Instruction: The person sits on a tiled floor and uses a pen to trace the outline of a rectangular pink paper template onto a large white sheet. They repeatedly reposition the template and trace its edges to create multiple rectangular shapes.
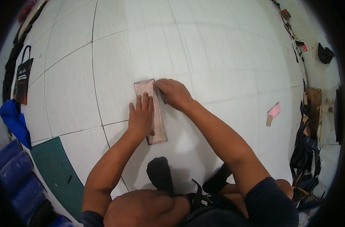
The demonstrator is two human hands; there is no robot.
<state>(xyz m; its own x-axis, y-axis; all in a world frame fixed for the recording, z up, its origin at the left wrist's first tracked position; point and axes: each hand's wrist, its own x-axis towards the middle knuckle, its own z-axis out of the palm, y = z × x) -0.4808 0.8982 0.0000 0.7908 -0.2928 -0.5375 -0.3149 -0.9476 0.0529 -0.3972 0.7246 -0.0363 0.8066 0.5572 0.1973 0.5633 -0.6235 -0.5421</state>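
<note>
A long pinkish rectangular board (157, 123) with dark edges lies flat on the white tiled floor (225, 49), its long side running away from me. My left hand (140, 118) presses on its middle, fingers stretched out and slightly spread. At the board's far right corner, my right hand (173, 92) is closed, fingers pinched together against the edge. Something greyish shows under those fingers along the board's right side. It is too blurred and covered to name.
A small pink piece with a brown block (273, 111) lies to the right. On the left are a green cutting mat (57, 164), a blue cloth (14, 121), a black bag (23, 79) and blue wrapped bundles (17, 170). Assorted items line the right wall, including a cardboard box (314, 102).
</note>
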